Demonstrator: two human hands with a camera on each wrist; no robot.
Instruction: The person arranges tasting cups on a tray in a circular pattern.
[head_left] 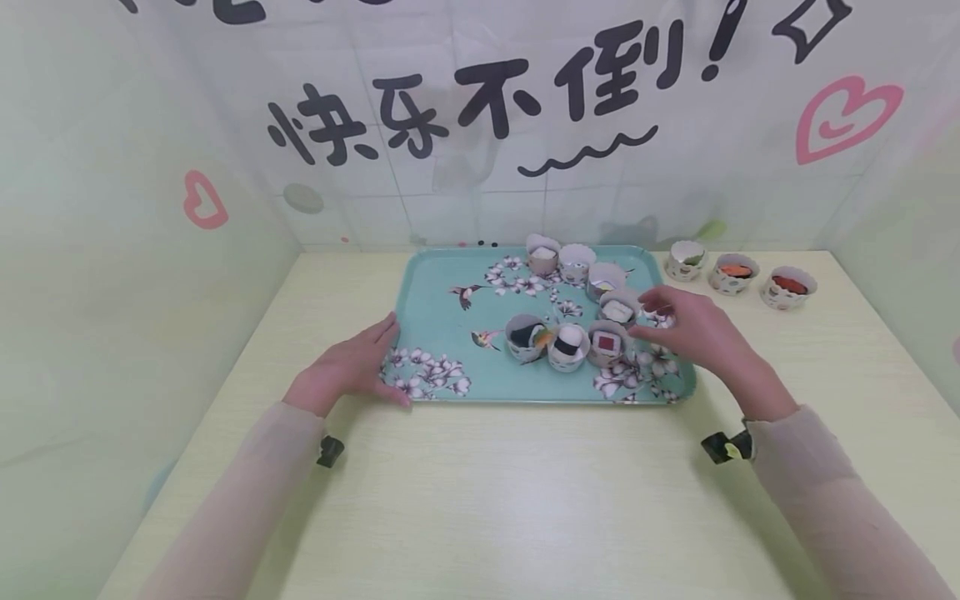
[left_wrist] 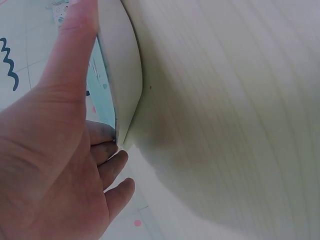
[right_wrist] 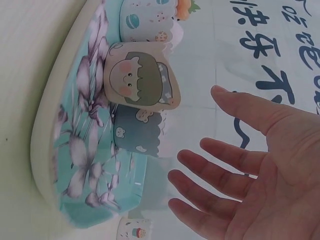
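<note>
A turquoise tray (head_left: 435, 321) with a blossom and bird print lies on the table. On its left corner rests my left hand (head_left: 352, 362), fingers along the side rim and thumb at the front edge. Several paper cups with toy sushi stand on the tray's right half. My right hand (head_left: 693, 327) hovers at the right of a cup with a white piece (head_left: 618, 311) and a cup with a red-centred roll (head_left: 605, 343). In the right wrist view its fingers are spread, with nothing between them, apart from a paper cup with a cartoon face (right_wrist: 135, 75).
Behind the tray's right corner stand three more cups: one with a green piece (head_left: 686, 260), one with an orange piece (head_left: 734, 273), one with a red piece (head_left: 788, 287). A printed white sheet (head_left: 487, 183) hangs behind the pale wooden table (head_left: 525, 492).
</note>
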